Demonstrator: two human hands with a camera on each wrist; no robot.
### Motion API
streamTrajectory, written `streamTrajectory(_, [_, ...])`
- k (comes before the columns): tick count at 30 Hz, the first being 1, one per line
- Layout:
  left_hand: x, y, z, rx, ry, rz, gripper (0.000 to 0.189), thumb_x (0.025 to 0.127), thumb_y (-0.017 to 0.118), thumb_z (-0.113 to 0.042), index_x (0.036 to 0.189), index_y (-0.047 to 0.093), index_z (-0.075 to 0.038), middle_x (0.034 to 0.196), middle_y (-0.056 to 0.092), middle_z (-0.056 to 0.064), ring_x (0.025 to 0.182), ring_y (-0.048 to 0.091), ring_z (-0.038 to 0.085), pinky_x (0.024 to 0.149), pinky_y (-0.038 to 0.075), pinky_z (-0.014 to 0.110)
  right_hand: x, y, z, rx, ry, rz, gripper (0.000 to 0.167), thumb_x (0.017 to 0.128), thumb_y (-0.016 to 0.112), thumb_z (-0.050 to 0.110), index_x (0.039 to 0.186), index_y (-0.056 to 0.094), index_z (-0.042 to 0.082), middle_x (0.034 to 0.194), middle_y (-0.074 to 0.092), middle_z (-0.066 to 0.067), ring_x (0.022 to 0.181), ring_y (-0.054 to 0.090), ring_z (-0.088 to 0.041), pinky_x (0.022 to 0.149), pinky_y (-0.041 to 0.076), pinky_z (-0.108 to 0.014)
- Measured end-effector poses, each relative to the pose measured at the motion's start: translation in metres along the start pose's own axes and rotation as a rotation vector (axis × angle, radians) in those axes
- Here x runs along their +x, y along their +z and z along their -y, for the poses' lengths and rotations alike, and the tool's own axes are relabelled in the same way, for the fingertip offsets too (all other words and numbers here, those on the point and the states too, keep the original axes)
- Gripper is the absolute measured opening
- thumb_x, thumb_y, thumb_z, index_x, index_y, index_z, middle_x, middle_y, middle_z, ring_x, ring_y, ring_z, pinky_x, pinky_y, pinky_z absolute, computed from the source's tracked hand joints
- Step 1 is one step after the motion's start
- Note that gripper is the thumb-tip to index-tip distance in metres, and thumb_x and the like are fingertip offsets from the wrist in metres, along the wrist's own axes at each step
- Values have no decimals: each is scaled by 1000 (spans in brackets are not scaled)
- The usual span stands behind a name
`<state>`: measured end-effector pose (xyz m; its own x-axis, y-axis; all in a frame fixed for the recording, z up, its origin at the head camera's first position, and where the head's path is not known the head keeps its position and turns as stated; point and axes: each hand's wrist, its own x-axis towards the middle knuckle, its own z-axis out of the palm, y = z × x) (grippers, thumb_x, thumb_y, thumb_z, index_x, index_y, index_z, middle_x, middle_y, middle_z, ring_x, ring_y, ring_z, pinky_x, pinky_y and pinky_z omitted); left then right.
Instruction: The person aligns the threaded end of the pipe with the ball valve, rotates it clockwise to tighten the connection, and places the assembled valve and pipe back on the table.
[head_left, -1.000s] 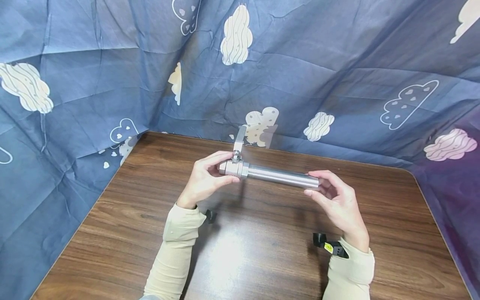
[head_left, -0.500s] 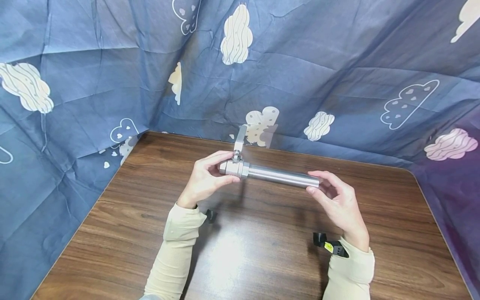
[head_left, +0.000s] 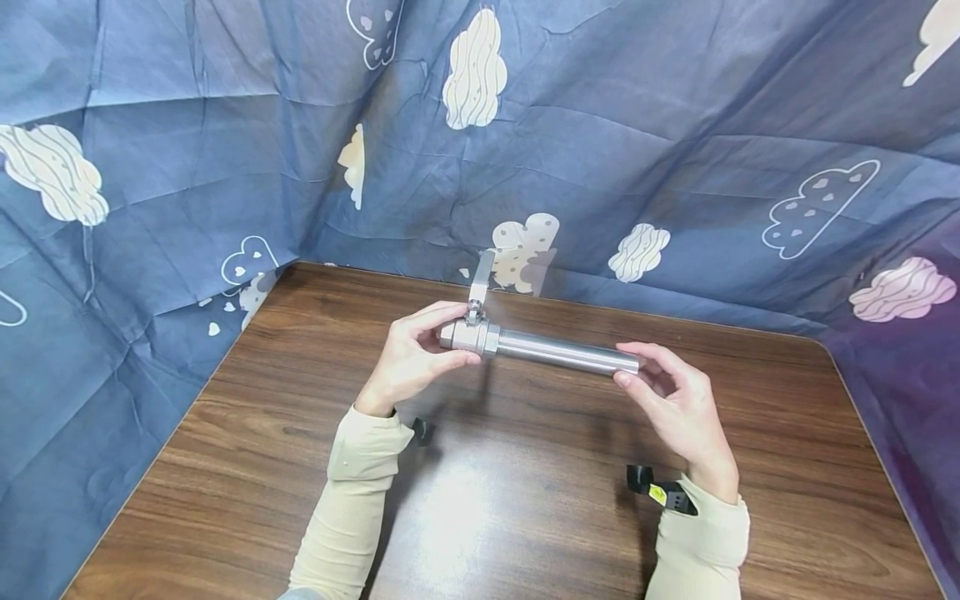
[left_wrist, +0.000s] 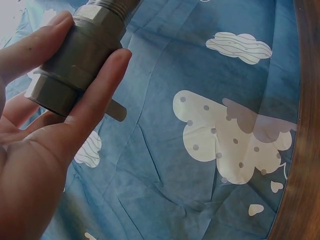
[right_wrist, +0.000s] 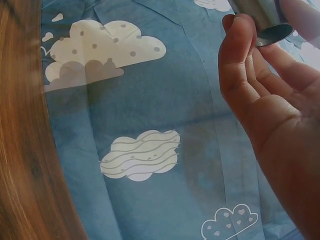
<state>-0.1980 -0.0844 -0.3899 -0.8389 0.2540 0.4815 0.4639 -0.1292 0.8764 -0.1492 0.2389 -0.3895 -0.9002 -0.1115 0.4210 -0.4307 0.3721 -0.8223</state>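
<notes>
A silver ball valve [head_left: 467, 337] with a long flat lever handle [head_left: 482, 275] is joined to a shiny metal pipe [head_left: 562, 351], threads showing at the joint. My left hand [head_left: 408, 358] grips the valve body between thumb and fingers; the left wrist view shows the hexagonal end of the valve [left_wrist: 55, 92] within the grasp. At the pipe's other end, my right hand [head_left: 678, 400] pinches the tube between thumb and fingers. The right wrist view shows the pipe's open end [right_wrist: 272, 32] among the fingers. Valve and pipe are held up over the table, sloping slightly down to the right.
Below the hands lies a brown wood-grain table [head_left: 525, 467] with a bright glare patch. A blue cloth with cloud prints [head_left: 600, 150] hangs behind and around its edges. Black wrist mounts [head_left: 640, 479] sit at the cuffs of both light sleeves [head_left: 352, 500].
The right thumb has shifted slightly along the pipe's end. Otherwise both hands, the valve and the pipe stay in nearly the same place.
</notes>
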Motion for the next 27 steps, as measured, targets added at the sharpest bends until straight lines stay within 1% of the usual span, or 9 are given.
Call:
streamTrajectory(4, [0,0,-1,-6,-1,-2,58,64,75,22,119,58,16,115,65,1,99,62,9,86,57,25,0,0,1,31,10,5,38,83,69,-7,120,63,-1,88,67,12,77,62,1,64,51,-10])
streamTrajectory(6, [-1,0,-1,-6,1,-4,58,64,75,22,119,58,16,114,64,-3,99,61,9,86,57,25,0,1,1,68,10,9,37,83,68,-8,120,62,-3,90,68,10,78,62,1,65,52,-10])
streamTrajectory(8, [-1,-1,-1,4,9,-5,58,63,75,22,118,58,17,115,65,3,100,61,8,86,57,25,1,1,0,132,-1,19,37,83,67,-10,119,60,-6,98,69,6,83,64,0,68,53,-11])
streamTrajectory(11, [0,-1,-1,18,22,-4,58,63,76,23,117,58,17,116,63,20,101,60,8,88,56,24,1,1,-1,224,-13,32,36,83,65,-14,118,57,-11,110,68,-2,91,65,-3,73,55,-13])
streamTrajectory(14, [0,0,-1,27,32,-2,57,63,76,23,117,58,18,116,59,31,102,60,7,88,56,24,1,2,-1,271,-20,35,39,80,64,-19,117,56,-12,118,65,-8,96,65,-6,78,55,-15])
streamTrajectory(17, [0,0,-2,26,31,-5,57,62,76,23,116,58,18,116,58,33,102,60,7,87,56,23,1,3,0,292,-35,36,47,73,66,-25,118,55,-14,120,62,-13,98,65,-8,81,56,-18])
streamTrajectory(20, [-1,0,-3,25,22,-8,57,62,76,23,116,59,17,116,59,32,101,60,7,86,56,23,1,3,0,309,-50,41,55,67,68,-28,118,55,-14,120,60,-16,99,66,-10,83,56,-20])
streamTrajectory(25, [-1,0,-4,25,12,-9,58,62,77,22,117,59,17,116,59,31,100,60,7,85,57,23,1,3,-1,351,-83,42,55,67,69,-28,118,53,-16,120,59,-16,97,66,-11,82,56,-20])
streamTrajectory(27, [-1,0,-4,25,14,-9,58,62,76,23,117,58,17,117,59,32,100,60,7,85,57,23,1,3,-1,362,-89,40,54,67,68,-29,117,52,-17,119,60,-14,97,66,-10,82,56,-19])
